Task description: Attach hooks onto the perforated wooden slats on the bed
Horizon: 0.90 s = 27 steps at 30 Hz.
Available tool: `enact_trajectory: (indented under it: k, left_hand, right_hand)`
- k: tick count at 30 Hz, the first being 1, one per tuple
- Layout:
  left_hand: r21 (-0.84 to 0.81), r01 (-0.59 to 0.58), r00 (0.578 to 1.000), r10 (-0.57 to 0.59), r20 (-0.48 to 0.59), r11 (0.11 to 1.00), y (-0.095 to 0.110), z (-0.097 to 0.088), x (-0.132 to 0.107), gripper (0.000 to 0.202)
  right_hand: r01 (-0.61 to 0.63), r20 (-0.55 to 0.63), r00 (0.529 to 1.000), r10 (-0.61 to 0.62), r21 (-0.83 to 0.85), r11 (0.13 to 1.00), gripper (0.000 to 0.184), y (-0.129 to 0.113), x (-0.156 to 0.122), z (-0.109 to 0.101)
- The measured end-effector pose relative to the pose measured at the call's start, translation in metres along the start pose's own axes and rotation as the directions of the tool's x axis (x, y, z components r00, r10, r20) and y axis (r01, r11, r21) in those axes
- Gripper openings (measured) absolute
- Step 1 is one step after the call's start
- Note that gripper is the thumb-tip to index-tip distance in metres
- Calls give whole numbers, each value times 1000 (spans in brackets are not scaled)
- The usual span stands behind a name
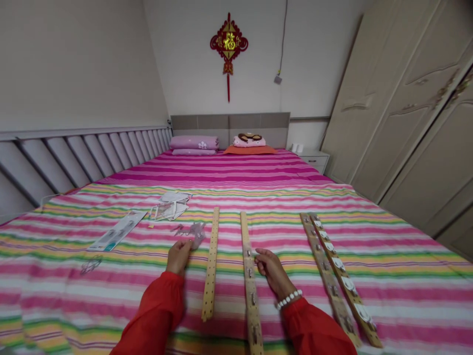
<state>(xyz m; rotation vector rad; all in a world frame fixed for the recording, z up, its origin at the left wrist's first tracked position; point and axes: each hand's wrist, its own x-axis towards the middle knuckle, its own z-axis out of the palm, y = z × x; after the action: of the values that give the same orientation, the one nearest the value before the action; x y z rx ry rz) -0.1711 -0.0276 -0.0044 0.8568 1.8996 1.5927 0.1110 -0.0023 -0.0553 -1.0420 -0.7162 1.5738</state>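
Observation:
My left hand (179,257) is closed, its fingertips pinching the edge of a small clear plastic bag (198,232) on the bed. Small metal pieces (180,230) lie just left of the bag. To the right of that hand is a bare wooden strip (211,268) with rows of small holes. A second wooden strip (245,235) carries several small metal clips along its length. Close to this strip's right side, my right hand (272,270) has its thumb and forefinger together; whether something tiny is between them is hidden.
Two more strips lie to the right: one with metal clips (325,266), one with white round pieces (348,283). At left are a packaging card (118,230), clear plastic packets (171,207) and a crumpled clear wrapper (90,265). Everything rests on a striped bedsheet (148,293).

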Motion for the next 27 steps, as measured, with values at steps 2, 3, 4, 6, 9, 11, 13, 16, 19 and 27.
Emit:
enact_trajectory:
  k: [2, 3, 4, 6, 9, 11, 13, 16, 19, 27]
  left_hand:
    - [-200, 90, 995, -78, 68, 976, 7, 1, -14, 22]
    - [-307, 146, 987, -117, 110, 941, 11, 1, -21, 21]
    - [-402, 209, 975, -158, 158, 891, 16, 1, -28, 18]
    - [-534, 377, 922, -248, 298, 757, 26, 3, -43, 10]
    - [-581, 575, 815, -339, 471, 576, 39, 10, -64, 6]
    - [-571, 620, 781, -348, 519, 538, 44, 17, -76, 7]
    - [-562, 605, 787, -314, 531, 564, 45, 26, -87, 8]
    - [-562, 506, 836, -210, 508, 655, 43, 39, -99, 15]
    - [-525, 344, 878, -70, 473, 778, 43, 50, -109, 21]
    - [-234, -363, 830, 427, 359, 902, 48, 52, -134, 11]
  right_hand:
    - [-2, 3, 1000, 2, 11, 1000, 32, -2, -2, 0]
    - [-1, 7, 1000, 1, 22, 1000, 32, -4, -3, 1]
    - [-1, 14, 1000, 1, 33, 999, 31, -5, -4, 1]
    - [3, 33, 999, -4, 60, 998, 29, -9, -6, 0]
    - [23, 45, 999, -27, 95, 995, 26, -14, -11, 0]
    - [60, 22, 998, -62, 96, 994, 24, -18, -16, 1]
    - [95, 13, 995, -96, 78, 992, 24, -22, -23, 5]
    - [113, 101, 988, -116, 35, 993, 27, -29, -37, 13]
    - [102, 225, 969, -101, 7, 995, 31, -38, -54, 25]
    - [1, 325, 946, -21, 61, 998, 35, -54, -76, 41]
